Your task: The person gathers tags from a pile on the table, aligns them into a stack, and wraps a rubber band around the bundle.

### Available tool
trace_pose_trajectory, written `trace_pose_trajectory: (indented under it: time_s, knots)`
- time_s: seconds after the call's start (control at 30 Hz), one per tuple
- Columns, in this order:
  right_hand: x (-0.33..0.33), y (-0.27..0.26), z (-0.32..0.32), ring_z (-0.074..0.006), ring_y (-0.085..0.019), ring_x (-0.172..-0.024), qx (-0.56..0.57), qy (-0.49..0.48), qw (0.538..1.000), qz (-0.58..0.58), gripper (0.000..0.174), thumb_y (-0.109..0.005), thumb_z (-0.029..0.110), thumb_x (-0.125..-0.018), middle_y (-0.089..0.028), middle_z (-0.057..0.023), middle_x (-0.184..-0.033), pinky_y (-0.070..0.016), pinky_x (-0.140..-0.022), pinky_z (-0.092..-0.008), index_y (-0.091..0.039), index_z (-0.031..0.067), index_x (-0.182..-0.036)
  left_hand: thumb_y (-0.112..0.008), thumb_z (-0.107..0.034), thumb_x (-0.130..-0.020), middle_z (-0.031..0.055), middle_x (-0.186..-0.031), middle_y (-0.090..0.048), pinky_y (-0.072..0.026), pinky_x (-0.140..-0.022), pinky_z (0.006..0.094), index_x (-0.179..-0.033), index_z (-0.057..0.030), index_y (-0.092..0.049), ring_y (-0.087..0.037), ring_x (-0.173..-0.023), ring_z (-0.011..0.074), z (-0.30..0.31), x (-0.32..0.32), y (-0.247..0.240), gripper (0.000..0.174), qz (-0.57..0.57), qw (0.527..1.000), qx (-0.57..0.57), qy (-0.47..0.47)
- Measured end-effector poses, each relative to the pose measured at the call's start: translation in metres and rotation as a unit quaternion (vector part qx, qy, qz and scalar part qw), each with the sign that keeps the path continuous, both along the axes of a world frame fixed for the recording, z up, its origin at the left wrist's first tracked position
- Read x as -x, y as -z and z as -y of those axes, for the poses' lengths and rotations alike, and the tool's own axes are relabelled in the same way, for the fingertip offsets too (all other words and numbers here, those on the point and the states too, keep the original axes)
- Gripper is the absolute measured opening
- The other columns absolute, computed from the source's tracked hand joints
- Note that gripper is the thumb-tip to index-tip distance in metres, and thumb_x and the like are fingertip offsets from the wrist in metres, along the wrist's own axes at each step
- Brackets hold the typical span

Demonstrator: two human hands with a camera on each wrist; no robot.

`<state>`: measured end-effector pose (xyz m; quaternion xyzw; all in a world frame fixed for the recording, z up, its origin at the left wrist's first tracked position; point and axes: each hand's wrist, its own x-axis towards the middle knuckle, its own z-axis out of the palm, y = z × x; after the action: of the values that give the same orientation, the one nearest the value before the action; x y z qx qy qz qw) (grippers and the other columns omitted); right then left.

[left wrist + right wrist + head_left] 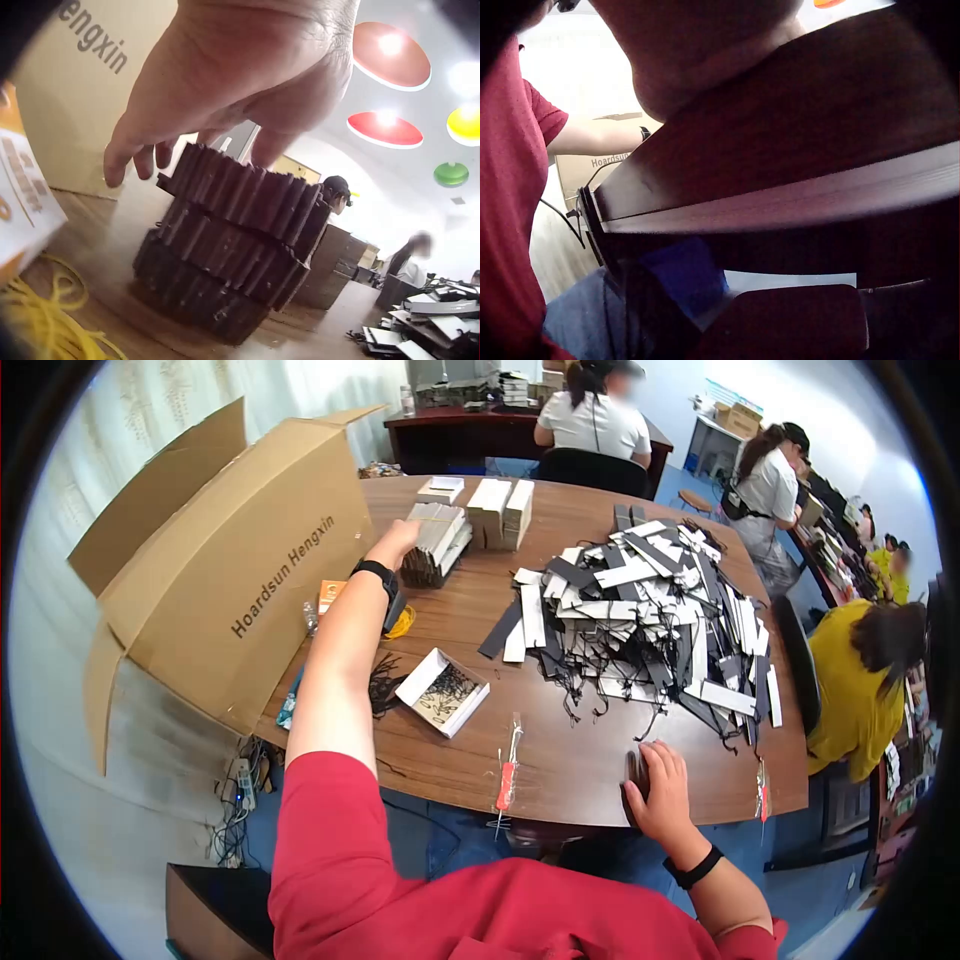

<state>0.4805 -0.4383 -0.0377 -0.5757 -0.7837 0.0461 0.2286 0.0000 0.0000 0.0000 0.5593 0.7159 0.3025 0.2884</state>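
My left hand (398,542) is at a banded stack of narrow cards (437,542) near the table's far side. In the left wrist view, its fingers spread over the top of the stack (225,240), whose three tiers show dark ridged edges. The thumb goes down behind the top tier, where its tip is hidden. My right hand (660,790) rests on the near table edge with loosely bent fingers, holding nothing. Ahead of it lies a large heap of black and white strip tags (640,610) with black cords.
A large cardboard box (240,560) stands at the left. Nearer me is a small open white box (445,695) with black cords in it. White blocks (500,515) stand beside the stack; yellow bands (400,623) lie before it. Red strips (506,785) sit at the near edge.
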Motion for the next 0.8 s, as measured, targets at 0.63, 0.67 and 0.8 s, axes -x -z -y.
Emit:
trace_pose_trajectory:
  time_s: [0.63, 0.67, 0.8]
  knots:
    - [-0.003, 0.008, -0.003, -0.0334, -0.048, -0.123, -0.076, 0.003, 0.997, -0.028, 0.048, -0.067, 0.029, -0.083, -0.056, -0.0151, -0.124, -0.0343, -0.108, -0.0453, -0.056, 0.0029, -0.122, -0.052, -0.069, -0.085, 0.0247, -0.158, -0.02, -0.0158, -0.116, 0.0559, -0.153, -0.012, -0.029, -0.012, -0.147, 0.0423, 0.026, -0.046, -0.021, 0.091, -0.219, 0.969, -0.118, -0.011]
    - [-0.004, 0.008, -0.003, -0.0324, -0.049, -0.122, -0.077, -0.002, 0.996, -0.046, 0.043, -0.067, 0.027, -0.084, -0.057, -0.0138, -0.124, -0.0341, -0.108, -0.0458, -0.058, 0.004, -0.119, -0.054, -0.062, -0.089, 0.0237, -0.156, -0.026, -0.0183, -0.116, 0.0535, -0.151, -0.0106, -0.032, -0.018, -0.146, 0.0389, 0.066, -0.069, -0.053, 0.084, -0.189, 0.97, -0.136, 0.072]
    - [-0.022, 0.025, -0.016, -0.0273, -0.057, -0.115, -0.044, -0.051, 0.976, -0.205, 0.029, -0.069, 0.021, -0.084, -0.062, -0.0123, -0.117, -0.0401, -0.103, -0.0415, -0.065, 0.0059, -0.108, -0.063, -0.035, -0.092, 0.0125, -0.145, -0.045, -0.0283, -0.113, 0.0392, -0.144, -0.0039, -0.042, -0.039, -0.137, 0.0224, 0.26, -0.162, -0.122, 0.064, 0.212, 0.933, -0.102, 0.271]
